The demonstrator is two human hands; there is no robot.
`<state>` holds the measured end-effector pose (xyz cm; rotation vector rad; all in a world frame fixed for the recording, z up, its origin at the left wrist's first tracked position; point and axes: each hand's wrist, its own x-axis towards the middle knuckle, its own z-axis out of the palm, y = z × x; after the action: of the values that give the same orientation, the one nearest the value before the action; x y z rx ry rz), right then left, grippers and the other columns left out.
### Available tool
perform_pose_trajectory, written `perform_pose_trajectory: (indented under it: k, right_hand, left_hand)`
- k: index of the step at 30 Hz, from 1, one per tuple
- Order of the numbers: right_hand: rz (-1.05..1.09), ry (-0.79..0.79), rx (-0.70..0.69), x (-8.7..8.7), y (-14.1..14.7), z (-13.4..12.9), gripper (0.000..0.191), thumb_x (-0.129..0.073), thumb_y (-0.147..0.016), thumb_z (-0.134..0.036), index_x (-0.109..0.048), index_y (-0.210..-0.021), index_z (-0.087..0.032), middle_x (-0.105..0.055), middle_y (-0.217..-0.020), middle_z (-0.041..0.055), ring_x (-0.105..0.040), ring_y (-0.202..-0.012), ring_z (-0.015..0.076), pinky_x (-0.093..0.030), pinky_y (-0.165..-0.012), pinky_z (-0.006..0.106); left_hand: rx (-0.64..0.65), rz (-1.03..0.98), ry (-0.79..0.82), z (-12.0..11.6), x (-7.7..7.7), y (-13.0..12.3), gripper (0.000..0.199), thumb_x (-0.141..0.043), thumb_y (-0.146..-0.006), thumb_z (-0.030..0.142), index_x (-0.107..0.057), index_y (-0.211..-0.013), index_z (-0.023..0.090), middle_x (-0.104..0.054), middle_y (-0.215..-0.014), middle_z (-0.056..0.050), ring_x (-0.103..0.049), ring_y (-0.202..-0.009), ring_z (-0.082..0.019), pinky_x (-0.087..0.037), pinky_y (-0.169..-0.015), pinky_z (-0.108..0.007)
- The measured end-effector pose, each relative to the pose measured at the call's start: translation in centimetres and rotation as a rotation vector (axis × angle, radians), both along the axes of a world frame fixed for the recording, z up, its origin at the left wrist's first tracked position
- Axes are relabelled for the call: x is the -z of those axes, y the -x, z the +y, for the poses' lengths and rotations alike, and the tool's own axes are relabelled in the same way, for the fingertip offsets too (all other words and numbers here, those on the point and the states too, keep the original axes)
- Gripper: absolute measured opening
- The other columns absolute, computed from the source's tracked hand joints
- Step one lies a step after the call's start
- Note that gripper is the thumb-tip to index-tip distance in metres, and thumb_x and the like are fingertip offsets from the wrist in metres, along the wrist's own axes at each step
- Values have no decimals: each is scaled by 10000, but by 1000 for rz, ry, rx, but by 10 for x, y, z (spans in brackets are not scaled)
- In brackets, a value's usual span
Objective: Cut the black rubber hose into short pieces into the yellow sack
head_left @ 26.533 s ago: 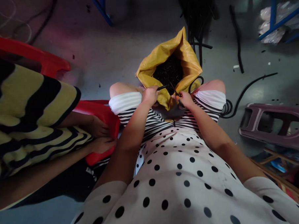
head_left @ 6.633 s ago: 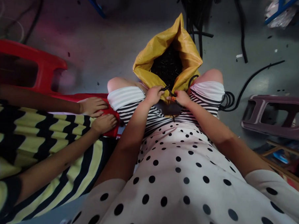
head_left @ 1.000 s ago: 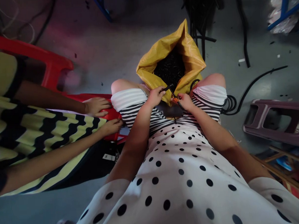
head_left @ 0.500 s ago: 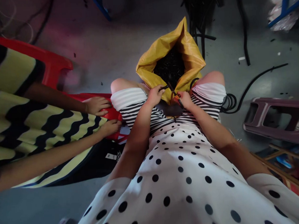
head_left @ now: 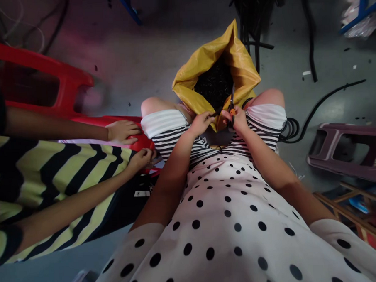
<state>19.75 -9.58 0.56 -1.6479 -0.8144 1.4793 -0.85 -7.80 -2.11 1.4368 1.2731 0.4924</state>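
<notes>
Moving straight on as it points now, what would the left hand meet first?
Probably the right hand, holding orange-handled scissors, though the yellow sack beside it may come first; depth is unclear.

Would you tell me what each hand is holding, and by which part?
The right hand holds scissors by their handles. The left hand pinches a black tube; which part of it is gripped cannot be told.

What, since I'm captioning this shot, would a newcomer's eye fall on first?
The yellow sack gapes open in front of the wearer, black pieces heaped inside. At its near edge, the right hand holds orange-handled scissors, with the left hand close by. Off to the left, a red plastic chair stands beside someone's yellow-and-dark striped clothing.
</notes>
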Motion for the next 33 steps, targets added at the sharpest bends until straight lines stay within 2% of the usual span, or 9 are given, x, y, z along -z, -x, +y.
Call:
perform_pose_trajectory:
  k: [2,5,7,10,15,19,22,28,33]
  right_hand:
    - [-111,-24,-31,0,-2,-2,714,-913,-671,-728,-400,-873,-275,-459,-719,-60,-463,-641,132,-408,-587,299]
    - [-239,3,-262,-4,-4,-7,719,-893,-652,-787,-441,-833,-258,-475,-729,-51,-434,-693,137,-369,-643,309]
    - [-294,45,-417,-7,-4,-11,713,-873,-661,-815,-486,-848,-246,-520,-755,-39,-454,-720,148,-363,-674,320]
    - [-372,82,-516,-12,-3,-14,696,-829,-708,-838,-513,-872,-241,-559,-780,-23,-482,-747,168,-357,-693,328]
    - [-375,86,-525,-14,-1,-12,698,-778,-740,-871,-505,-868,-241,-559,-787,-18,-489,-753,173,-348,-691,325]
    - [-353,103,-535,-15,0,-12,708,-736,-754,-901,-503,-855,-240,-544,-774,-21,-489,-737,168,-352,-681,325]
    - [-370,94,-540,-16,1,-13,692,-724,-770,-892,-491,-807,-241,-514,-721,-29,-458,-704,157,-326,-654,323]
    - [-403,13,-542,-20,1,-11,629,-767,-767,-789,-470,-705,-237,-451,-632,-43,-396,-669,139,-277,-642,319]
    - [-412,2,-517,-18,1,-9,475,-798,-770,-572,-474,-683,-236,-429,-618,-48,-379,-667,138,-272,-645,318]
  left_hand:
    - [-130,33,-53,8,2,5,183,-633,-1000,307,-730,-1067,167,-735,-846,-51,-677,-818,-219,-571,-874,-365]
    - [-261,33,-154,16,4,8,182,-605,-1027,303,-720,-1090,176,-754,-912,-66,-694,-900,-229,-571,-919,-360]
    - [-281,37,-194,18,3,7,176,-607,-1024,299,-722,-1082,179,-778,-992,-80,-711,-982,-243,-568,-972,-366]
    - [-248,66,-192,17,1,5,163,-615,-1020,299,-725,-1042,179,-785,-1011,-83,-720,-1003,-253,-565,-987,-369]
    - [-154,114,-181,12,-5,4,188,-590,-1022,315,-720,-1027,180,-789,-1013,-88,-709,-991,-248,-560,-978,-363]
    - [-33,117,-170,8,-7,3,216,-581,-992,309,-729,-1068,172,-794,-1087,-110,-713,-1038,-263,-549,-1012,-382]
    - [42,132,-158,8,-7,4,229,-578,-969,303,-734,-1068,168,-784,-1068,-114,-709,-1039,-278,-543,-1009,-401]
    - [3,130,-130,12,-7,4,217,-574,-969,294,-733,-1054,172,-783,-1050,-93,-693,-1009,-264,-545,-1003,-395]
    - [-68,77,-118,12,-7,2,184,-611,-956,286,-732,-1040,175,-782,-1063,-91,-696,-1023,-260,-544,-1004,-382]
